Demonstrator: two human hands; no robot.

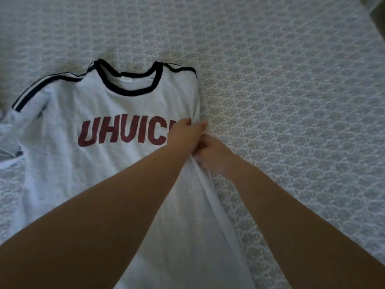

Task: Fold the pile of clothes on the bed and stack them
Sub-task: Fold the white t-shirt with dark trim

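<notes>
A white T-shirt [87, 163] with a dark collar, dark shoulder stripes and red letters lies front-up on the bed. Its right sleeve is out of sight along the right edge, while the left sleeve lies spread out. My left hand [185, 134] rests flat on the shirt's right side over the end of the lettering, fingers straight. Just beside it, my right hand [212, 153] has curled fingers pinching the shirt's right edge, where a fold of fabric runs down toward me.
The bed cover [291, 101] is grey-white with a lace-like pattern and fills the view. A strip of floor or wall [378, 19] shows at the top right corner past the bed's edge.
</notes>
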